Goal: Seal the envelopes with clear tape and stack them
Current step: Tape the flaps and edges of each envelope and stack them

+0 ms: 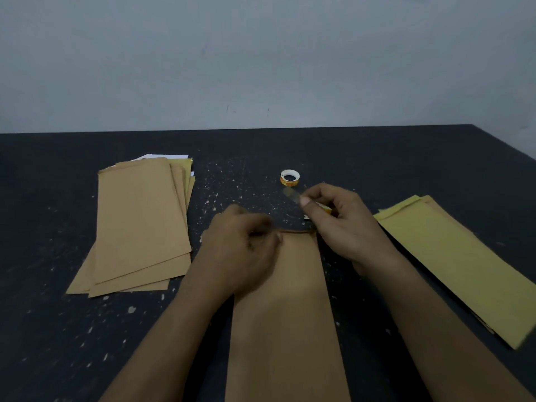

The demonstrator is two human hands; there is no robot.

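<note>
A brown envelope (290, 300) lies lengthwise in front of me on the dark table (58, 198). My left hand (246, 248) rests on its top left corner, fingers curled and blurred. My right hand (339, 221) hovers just above the top right corner and pinches a short strip of clear tape (291, 194) between thumb and forefinger. It also seems to hold a small yellow-and-white object against the palm. A small roll of clear tape (289, 177) with a white core stands on the table just beyond my hands.
A fanned pile of brown envelopes (139, 227) with white paper under it lies at the left. A stack of yellower envelopes (452, 262) lies at the right, reaching the table's right edge. A grey wall stands behind the table.
</note>
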